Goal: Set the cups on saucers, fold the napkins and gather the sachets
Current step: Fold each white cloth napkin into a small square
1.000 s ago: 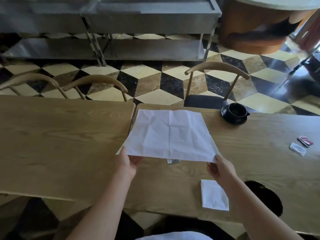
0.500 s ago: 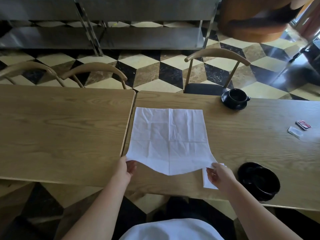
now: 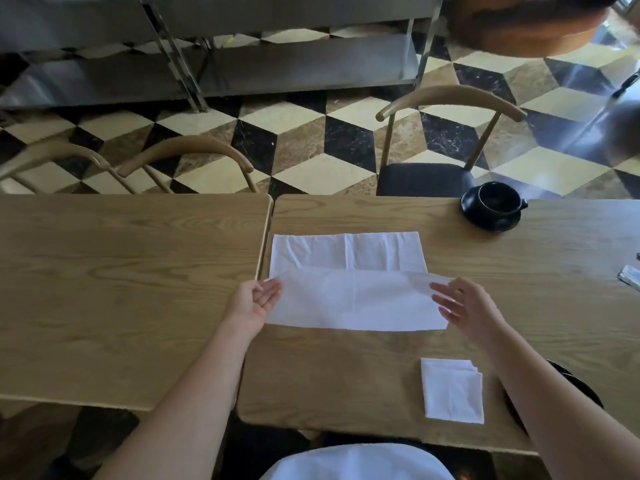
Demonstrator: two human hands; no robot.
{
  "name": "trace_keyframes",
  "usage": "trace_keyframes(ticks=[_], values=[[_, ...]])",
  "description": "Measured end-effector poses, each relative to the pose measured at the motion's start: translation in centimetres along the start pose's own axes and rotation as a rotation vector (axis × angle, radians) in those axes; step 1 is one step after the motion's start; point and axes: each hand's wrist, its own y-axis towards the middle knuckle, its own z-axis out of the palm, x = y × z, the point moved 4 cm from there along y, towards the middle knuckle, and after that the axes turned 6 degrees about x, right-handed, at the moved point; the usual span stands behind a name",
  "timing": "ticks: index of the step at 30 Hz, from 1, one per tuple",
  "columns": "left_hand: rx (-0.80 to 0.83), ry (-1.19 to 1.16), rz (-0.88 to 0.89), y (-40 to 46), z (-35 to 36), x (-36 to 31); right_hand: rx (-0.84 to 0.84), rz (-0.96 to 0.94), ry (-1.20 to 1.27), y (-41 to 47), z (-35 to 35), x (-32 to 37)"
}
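A large white napkin (image 3: pixel 346 271) lies on the right wooden table (image 3: pixel 346 368), its near half lifted and folded over toward the far edge. My left hand (image 3: pixel 254 301) holds the flap's left corner and my right hand (image 3: pixel 464 306) holds its right corner, fingers loosely spread. A small folded napkin (image 3: pixel 452 389) rests near the front edge. A black cup on a black saucer (image 3: pixel 493 206) stands at the far right. Another black saucer (image 3: pixel 585 389) shows partly behind my right forearm. A pale sachet (image 3: pixel 631 277) lies at the right edge of the view.
A second wooden table (image 3: pixel 121 289) adjoins on the left, with a narrow gap between the two. Wooden chairs (image 3: pixel 450 102) stand along the far side. Behind them are a patterned tile floor and a steel shelf unit (image 3: pixel 277 64).
The napkin went from held up to lying flat, and its near edge is now folded over toward the far edge. Both hands moved forward with it. The view has shifted downward.
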Motion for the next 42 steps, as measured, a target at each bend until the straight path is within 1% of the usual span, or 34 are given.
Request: trace_keyframes(ticks=[2, 4, 6, 8, 14, 20, 24, 28, 32, 37, 39, 40, 42], values=[[-0.009, 0.074, -0.02, 2.2, 0.9, -1.1, 0.021, 0.014, -0.107, 2.2, 0.6, 1.3], [-0.056, 0.24, -0.009, 3.9, 1.4, -1.6, -0.042, -0.011, -0.332, 4.0, 1.0, 2.6], [-0.136, 0.439, 0.045, 5.9, 1.7, -2.1, -0.126, -0.078, -0.56, 6.0, 1.2, 3.8], [-0.197, 0.589, 0.088, 7.8, 1.7, -2.8, -0.156, -0.137, -0.695, 7.8, 1.5, 4.7], [-0.222, 0.766, 0.151, 12.6, 4.0, -4.4, -0.081, -0.158, -0.797, 14.4, 2.5, 6.8], [-0.204, 0.918, 0.168, 16.7, 4.8, -5.0, -0.155, -0.137, -0.989, 19.4, 3.8, 6.8], [-0.24, 0.956, 0.133, 18.6, 4.4, -4.3, -0.187, -0.149, -1.055, 20.7, 4.3, 6.8], [-0.272, 0.968, 0.133, 19.7, 4.4, -4.2, -0.193, -0.144, -1.089, 21.6, 4.5, 6.9], [-0.251, 0.981, 0.174, 20.3, 4.5, -4.3, -0.205, -0.145, -1.116, 22.3, 4.3, 7.0], [-0.279, 1.042, 0.144, 20.5, 4.8, -4.4, -0.186, -0.134, -1.156, 22.0, 4.9, 7.2], [-0.267, 1.151, 0.147, 20.1, 5.9, -5.1, -0.211, -0.152, -1.208, 21.3, 5.2, 8.3], [-0.278, 1.259, 0.174, 19.5, 6.5, -5.6, -0.254, -0.179, -1.231, 20.8, 5.3, 9.0], [-0.309, 1.504, 0.335, 18.0, 7.9, -6.7, -0.36, -0.233, -1.245, 19.4, 5.5, 9.9]])
